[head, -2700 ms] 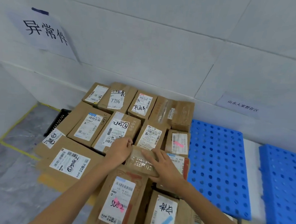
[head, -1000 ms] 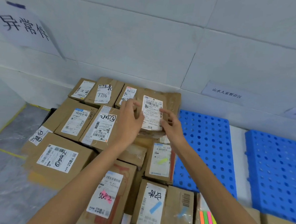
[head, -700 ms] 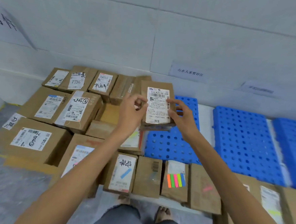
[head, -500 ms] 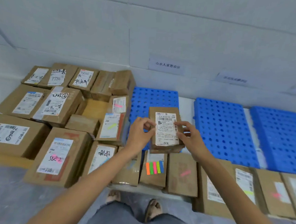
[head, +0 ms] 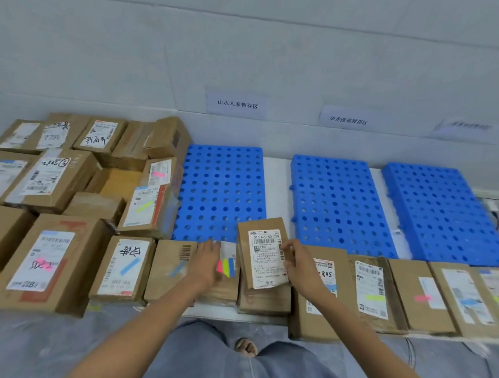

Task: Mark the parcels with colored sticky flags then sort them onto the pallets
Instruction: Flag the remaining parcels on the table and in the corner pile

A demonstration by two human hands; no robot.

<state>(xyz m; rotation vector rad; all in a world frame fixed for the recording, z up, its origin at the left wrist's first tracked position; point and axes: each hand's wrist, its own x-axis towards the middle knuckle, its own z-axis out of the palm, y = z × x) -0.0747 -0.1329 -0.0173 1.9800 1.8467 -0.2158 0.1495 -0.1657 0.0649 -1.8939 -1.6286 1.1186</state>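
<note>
A small brown parcel (head: 262, 257) with a white barcode label lies tilted on top of another box in the front row. My right hand (head: 299, 266) grips its right edge. My left hand (head: 206, 264) is off the parcel and lies with straight fingers against the pad of colored sticky flags (head: 227, 266), which sits on a box just left of the parcel. Three blue perforated pallets lie along the wall: left (head: 222, 187), middle (head: 336, 200) and right (head: 444, 211).
Several labelled parcels are stacked at the left (head: 54, 181). A front row of flagged parcels (head: 371, 289) runs rightward before the pallets. Paper signs (head: 237, 104) hang on the wall above the pallets. My legs and one foot (head: 246, 348) are below.
The parcel came down and right from over the left stack onto the front row. My left hand let go of it and moved to the sticky flags. The view swung right.
</note>
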